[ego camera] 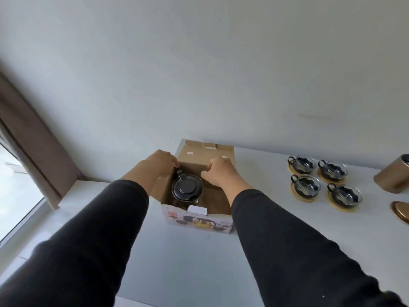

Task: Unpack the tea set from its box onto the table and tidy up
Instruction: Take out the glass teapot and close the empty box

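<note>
One piece of the set is left in the box (197,220) as far as can be seen: the teapot (187,189), dark-lidded and glass-bodied, standing upright in the left part of the open carton with its handle pointing to the far left corner. The left hand (159,163) is at that corner, its fingers curled down over the box edge right by the handle; whether they pinch the handle itself or only the cardboard I cannot tell. The right hand (218,171) lies just right of the teapot with its fingers curled round the edge of a brown cardboard insert (194,163) that leans across the far half of the box, so it looks to be holding packing aside. A small white card (197,210) sits inside against the near wall. My reading is that the step in hand is freeing and lifting out the teapot, with the cups done: four glass cups (323,181) on round coasters stand in a two-by-two group on the table (188,262) to the right, well apart from the box. Farther right, at the frame edge, are a gold-brown canister (392,176) and a round copper-coloured lid or tray (401,211). The next move calls for a firm hold on the handle, a straight lift clear of the insert, and a free spot near the cups; then the loose packing and box need tidying
</note>
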`<state>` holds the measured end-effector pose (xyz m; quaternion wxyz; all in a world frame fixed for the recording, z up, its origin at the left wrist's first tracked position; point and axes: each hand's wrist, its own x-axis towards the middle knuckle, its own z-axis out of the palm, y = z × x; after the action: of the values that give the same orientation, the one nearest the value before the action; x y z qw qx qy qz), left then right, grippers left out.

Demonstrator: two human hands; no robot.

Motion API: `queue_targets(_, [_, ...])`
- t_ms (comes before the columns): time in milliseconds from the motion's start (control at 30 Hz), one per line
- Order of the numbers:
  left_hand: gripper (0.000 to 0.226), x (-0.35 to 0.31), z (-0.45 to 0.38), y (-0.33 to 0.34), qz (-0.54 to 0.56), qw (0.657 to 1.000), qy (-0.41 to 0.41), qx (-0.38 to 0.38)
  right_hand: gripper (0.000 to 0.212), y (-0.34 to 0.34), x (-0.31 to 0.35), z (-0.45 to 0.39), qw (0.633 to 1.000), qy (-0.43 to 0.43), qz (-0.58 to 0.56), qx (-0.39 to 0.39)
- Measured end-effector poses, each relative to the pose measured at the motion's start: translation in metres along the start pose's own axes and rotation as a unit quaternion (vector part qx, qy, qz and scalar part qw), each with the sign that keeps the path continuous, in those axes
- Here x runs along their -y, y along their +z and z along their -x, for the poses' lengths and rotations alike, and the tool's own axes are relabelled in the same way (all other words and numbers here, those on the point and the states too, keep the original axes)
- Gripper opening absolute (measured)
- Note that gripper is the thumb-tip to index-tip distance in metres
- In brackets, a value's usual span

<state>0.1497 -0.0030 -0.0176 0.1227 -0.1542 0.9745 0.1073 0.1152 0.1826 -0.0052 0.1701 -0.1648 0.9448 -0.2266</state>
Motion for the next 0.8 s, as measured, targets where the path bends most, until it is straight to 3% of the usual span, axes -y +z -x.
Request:
queue_targets(333, [0.038, 0.012, -0.018, 0.025, -0.03, 0.997, 0.064, -0.016, 0.105, 0.05, 0.02, -0.018, 0.987, -0.001, 0.016, 0.16])
queue_targets(600, [0.036, 0.01, -0.028, 0.026, -0.123, 0.985, 0.114, -0.038, 0.113, 0.07, 0.029, -0.02, 0.985, 0.016, 0.105, 0.135])
queue_targets(800, [0.035, 0.005, -0.033, 0.03, -0.177, 0.968, 0.165, -0.063, 0.111, 0.079, 0.032, -0.015, 0.989, 0.069, 0.094, 0.089])
